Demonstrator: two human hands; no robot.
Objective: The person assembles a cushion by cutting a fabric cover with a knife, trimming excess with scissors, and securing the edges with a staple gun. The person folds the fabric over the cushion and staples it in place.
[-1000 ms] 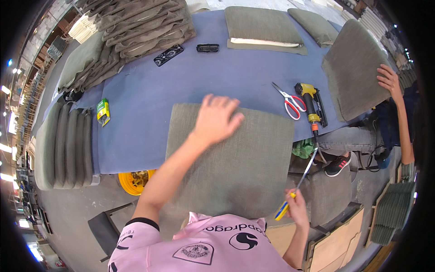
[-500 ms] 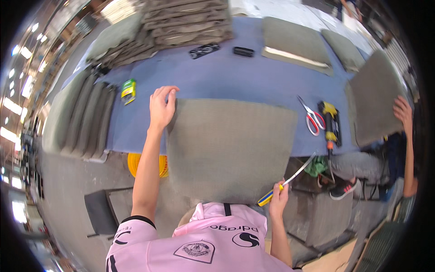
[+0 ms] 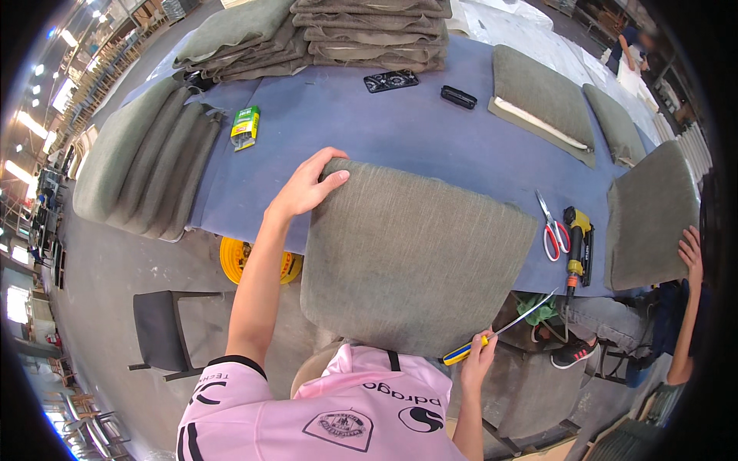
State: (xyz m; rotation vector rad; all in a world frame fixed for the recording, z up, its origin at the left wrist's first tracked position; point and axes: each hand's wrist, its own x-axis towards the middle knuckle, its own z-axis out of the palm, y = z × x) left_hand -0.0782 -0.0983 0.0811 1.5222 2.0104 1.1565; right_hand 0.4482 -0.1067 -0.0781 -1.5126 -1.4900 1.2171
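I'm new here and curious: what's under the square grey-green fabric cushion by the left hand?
The cushion overlaps the flat blue tabletop and grey floor in view; its underside, and anything directly beneath, is covered.

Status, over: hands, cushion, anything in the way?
Left hand on far left corner of seat cushion. Right hand holding yellow-handled screwdriver. Cushion overhanging near edge of table. Scissors and staple gun right of cushion, not touching it.

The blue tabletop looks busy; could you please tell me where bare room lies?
The widest bare patch lies beyond the seat cushion, between the green-yellow packet on the left and the scissors on the right, with the black patterned plate and black case behind. It is crowded around the scissors, pneumatic gun and tilted cushion, and by the fabric stack.
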